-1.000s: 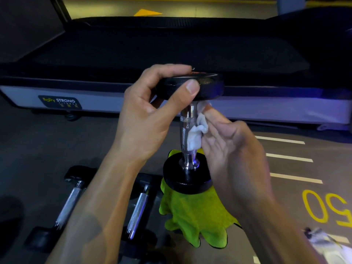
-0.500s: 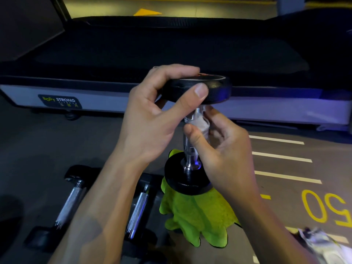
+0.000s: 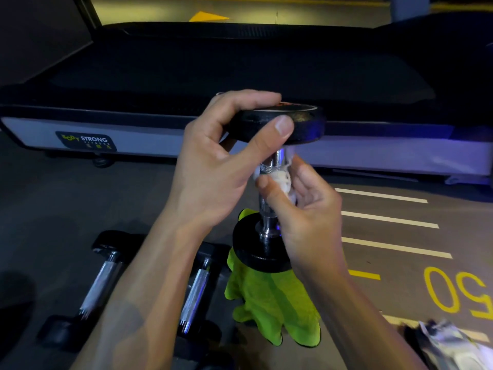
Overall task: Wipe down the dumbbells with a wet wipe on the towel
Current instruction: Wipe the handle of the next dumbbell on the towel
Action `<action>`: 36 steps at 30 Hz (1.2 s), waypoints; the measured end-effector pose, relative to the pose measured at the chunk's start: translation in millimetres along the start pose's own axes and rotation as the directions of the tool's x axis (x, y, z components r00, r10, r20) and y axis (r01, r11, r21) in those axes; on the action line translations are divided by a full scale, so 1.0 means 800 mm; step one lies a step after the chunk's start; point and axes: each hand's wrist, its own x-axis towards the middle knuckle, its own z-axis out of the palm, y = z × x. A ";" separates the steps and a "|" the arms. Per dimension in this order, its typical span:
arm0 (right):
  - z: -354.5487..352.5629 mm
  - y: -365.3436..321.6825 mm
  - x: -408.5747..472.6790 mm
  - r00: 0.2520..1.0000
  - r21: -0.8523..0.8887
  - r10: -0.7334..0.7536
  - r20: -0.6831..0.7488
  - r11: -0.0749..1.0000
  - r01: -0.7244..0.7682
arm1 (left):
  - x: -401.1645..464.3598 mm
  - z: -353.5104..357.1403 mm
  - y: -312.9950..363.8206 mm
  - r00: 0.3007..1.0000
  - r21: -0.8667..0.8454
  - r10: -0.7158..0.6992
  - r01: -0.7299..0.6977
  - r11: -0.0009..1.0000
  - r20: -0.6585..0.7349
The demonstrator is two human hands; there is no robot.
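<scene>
While the upright dumbbell stands w/ its lower disc on the green towel, both hands are on it. Left hand grips the upper black disc: thumb across the near rim, index finger curled over the top edge, other fingers hidden behind. Right hand sits just below and to the right of the left, at the chrome handle btwn the two discs. Its thumb and fingers are curled round the handle, pinching a white wet wipe against the metal; wipe is bunched up on the upper part of the handle, just under the top disc. Bottom of the handle shows bare and shiny above the lower disc.

Towel lies crumpled on the grey floor, spreading toward the camera from under the dumbbell, approx. below the right wrist.

Two more dumbbells lie flat on the floor to the left of the towel: one left of the left forearm, the other partly under it, just beside the towel. A treadmill runs across the back. Floor at right has white stripes and a yellow "50". Crinkled packet at bottom right, contents unclear.
</scene>
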 end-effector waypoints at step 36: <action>0.002 -0.002 0.051 0.945 -0.079 0.196 0.261 0.980 -0.182 | 0.008 0.006 -0.005 1.000 0.013 -0.010 0.010 1.000 -0.014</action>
